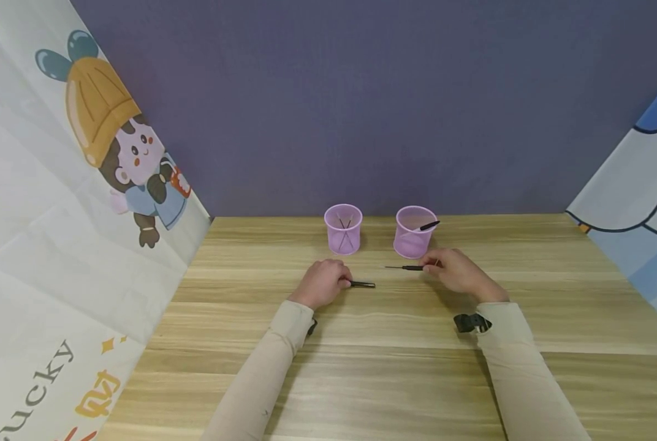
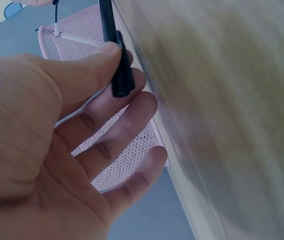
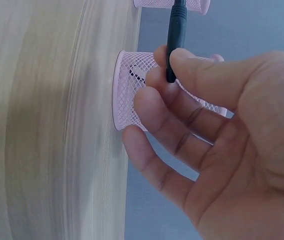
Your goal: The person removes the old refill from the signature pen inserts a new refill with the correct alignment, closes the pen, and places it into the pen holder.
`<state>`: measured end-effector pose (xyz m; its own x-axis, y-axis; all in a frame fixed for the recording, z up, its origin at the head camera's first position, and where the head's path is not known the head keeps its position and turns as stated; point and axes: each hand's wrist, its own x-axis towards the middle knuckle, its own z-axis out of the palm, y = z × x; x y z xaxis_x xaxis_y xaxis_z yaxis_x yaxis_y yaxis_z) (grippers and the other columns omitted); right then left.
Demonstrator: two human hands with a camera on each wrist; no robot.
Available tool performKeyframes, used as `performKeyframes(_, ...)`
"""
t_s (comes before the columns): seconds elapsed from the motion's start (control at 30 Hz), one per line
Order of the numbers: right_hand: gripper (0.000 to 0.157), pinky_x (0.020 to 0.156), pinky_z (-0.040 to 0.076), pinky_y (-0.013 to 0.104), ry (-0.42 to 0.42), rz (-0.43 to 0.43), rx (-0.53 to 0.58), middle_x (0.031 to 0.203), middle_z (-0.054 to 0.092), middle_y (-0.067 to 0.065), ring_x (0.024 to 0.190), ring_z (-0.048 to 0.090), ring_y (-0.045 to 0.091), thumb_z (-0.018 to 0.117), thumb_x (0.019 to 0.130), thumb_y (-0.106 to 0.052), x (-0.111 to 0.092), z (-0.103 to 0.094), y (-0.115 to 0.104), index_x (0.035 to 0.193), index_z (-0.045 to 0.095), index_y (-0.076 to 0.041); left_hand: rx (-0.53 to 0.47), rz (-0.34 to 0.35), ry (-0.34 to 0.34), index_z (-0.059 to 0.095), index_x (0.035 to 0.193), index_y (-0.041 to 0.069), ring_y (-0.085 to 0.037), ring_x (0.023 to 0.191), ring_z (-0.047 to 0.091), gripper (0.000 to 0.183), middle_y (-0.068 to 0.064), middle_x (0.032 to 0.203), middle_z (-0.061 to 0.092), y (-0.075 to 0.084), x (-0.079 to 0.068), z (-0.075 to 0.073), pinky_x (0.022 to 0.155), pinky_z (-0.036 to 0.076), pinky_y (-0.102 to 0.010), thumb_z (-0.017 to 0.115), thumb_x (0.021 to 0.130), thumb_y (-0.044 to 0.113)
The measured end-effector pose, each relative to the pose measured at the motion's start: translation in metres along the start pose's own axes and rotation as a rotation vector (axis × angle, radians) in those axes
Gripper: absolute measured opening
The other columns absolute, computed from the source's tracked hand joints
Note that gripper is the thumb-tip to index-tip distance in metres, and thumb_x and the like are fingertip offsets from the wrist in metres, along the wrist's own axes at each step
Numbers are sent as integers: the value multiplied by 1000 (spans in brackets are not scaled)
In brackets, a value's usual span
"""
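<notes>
In the head view my left hand (image 1: 322, 283) pinches a black pen (image 1: 363, 284) between thumb and fingers, close over the table. The left wrist view shows the clip on this pen (image 2: 114, 55) and its blunt end at the fingertips. My right hand (image 1: 454, 271) pinches the black handle of a slim tool (image 1: 413, 267), whose thin shaft points left toward the space between the hands. In the right wrist view the handle of this tool (image 3: 177, 35) has a ribbed section, and the other fingers are loosely bent.
Two pink mesh cups stand at the back of the wooden table (image 1: 383, 380). Thin sticks cross inside the left cup (image 1: 343, 244). A black-ended stick (image 1: 430, 225) leans out over the rim of the right cup (image 1: 411, 246). Behind rises a dark wall (image 1: 383, 110).
</notes>
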<state>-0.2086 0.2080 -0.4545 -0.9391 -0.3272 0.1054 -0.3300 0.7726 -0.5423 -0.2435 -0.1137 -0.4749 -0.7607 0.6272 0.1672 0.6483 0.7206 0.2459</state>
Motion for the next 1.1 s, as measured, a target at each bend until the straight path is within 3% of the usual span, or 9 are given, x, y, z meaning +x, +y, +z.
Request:
performKeyframes(0.53,10,73,52,34,3,-13,1,90,71,8,82,62,17,63,97,-2,3,5,-2,102,72,-2,-51,-30,-38,80,97,16,-19,93,68,6,1,94,71,0,-2,-1,89,55,-38,77,92,19)
performKeyframes(1.1,9,71,52,31,15,-32,7,87,72,8,79,62,15,65,96,-1,5,9,-8,97,73,-4,-37,-35,-44,78,102,18,-16,93,67,13,3,97,71,1,-2,-1,88,55,-36,78,92,25)
